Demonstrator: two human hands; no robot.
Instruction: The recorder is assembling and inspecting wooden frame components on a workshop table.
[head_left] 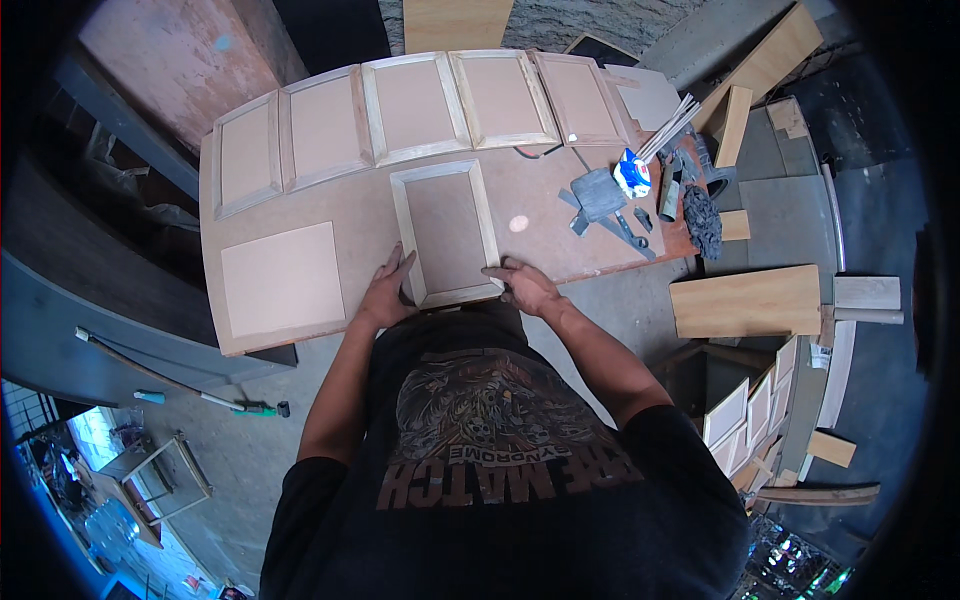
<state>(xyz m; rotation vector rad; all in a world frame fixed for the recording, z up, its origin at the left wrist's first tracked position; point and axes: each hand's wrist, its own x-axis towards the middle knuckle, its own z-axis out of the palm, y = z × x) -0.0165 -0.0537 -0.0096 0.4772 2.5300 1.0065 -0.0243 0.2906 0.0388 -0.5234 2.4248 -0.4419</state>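
Observation:
A light wooden frame (404, 222) lies flat on the table near its front edge, right in front of me. Whether a panel fills it or the tabletop shows through, I cannot tell. My left hand (387, 292) holds its left rail by the near corner, fingers along the outer edge. On the opposite rail, my right hand (528, 287) grips near the other corner, with a finger over the wood. A loose rectangular panel (282, 278) rests on the table to the left of my left hand.
Several framed panels (416, 105) line the table's (370, 190) far edge. At right are a grey block (598, 194), a knife-like tool (632, 238), a blue-and-white container (632, 174), thin sticks (672, 128) and a dark rag (703, 220). Boards (745, 302) and stacked framed panels (758, 412) stand beyond my right arm.

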